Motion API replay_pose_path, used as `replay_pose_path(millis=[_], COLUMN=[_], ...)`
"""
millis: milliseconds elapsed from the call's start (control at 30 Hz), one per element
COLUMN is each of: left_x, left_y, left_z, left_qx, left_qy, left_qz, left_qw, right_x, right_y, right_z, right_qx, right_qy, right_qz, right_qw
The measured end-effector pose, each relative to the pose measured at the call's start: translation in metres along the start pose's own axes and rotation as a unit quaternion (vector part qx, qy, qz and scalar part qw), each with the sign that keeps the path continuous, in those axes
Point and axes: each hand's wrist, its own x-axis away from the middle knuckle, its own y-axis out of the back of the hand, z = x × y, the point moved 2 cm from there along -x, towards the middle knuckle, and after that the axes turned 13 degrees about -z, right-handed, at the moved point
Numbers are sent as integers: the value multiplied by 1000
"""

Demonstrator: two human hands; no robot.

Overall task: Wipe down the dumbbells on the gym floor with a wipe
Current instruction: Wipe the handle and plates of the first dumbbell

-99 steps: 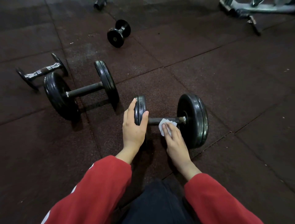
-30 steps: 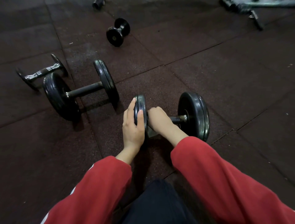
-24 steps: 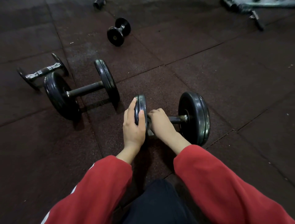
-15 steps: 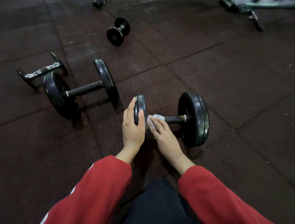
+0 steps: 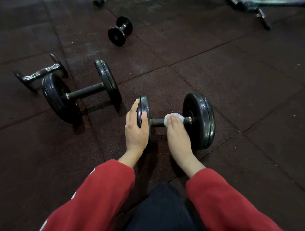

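Note:
A black dumbbell lies on the dark rubber floor right in front of me. My left hand grips its left plate, thumb on the inner face and fingers on the outer. My right hand wraps a white wipe around the bar close to the right plate. Farther left lies a second large dumbbell. Behind that one sits a slim chrome-handled dumbbell, and a small black dumbbell is at the back.
Grey metal equipment lies at the top right corner. Another dark object shows at the top edge. Seams of the floor tiles run diagonally. My red sleeves and dark trousers fill the bottom of the view.
My right hand has slid the wipe along the bar from the left plate toward the right plate. The left hand has kept its grip on the left plate.

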Motion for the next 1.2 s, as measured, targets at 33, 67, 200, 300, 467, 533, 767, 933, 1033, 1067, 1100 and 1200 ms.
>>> replay_pose_path(millis=[33,67,200,300,467,533,767,933,1033,1067,1100,1200], left_x=[0,0,-1,-1,-3,-4,10,34,31,30,29,26], left_y=[0,1,1,1,0,0,9,18,19,20,21,24], left_z=[0,-1,-1,-1,-1,-1,-15,-20,-23,-23,-24,-24], left_qx=[0,0,-2,-1,-3,-4,-54,-172,-223,-242,-257,-279], left_qy=[0,1,4,6,10,18,51,48,41,35,35,32], left_qz=[1,2,3,3,-2,1,-6,85,118,131,141,160], left_qw=[1000,1000,1000,1000,1000,1000,997,980,967,961,955,946], right_x=[-7,-15,-32,-30,-29,-30,-35,-39,-38,-39,-42,-45], right_y=[5,8,19,20,18,15,8,3,6,8,8,8], right_z=[-3,-8,-13,-11,26,36,32,30,30,30,30,31], right_qx=[26,35,76,84,-39,-12,-29,5,14,17,15,12], right_qy=[-28,-50,-80,-35,106,149,140,97,112,115,116,124], right_qz=[11,13,52,71,106,102,99,157,141,144,148,159], right_qw=[999,998,993,993,988,984,985,983,984,983,982,979])
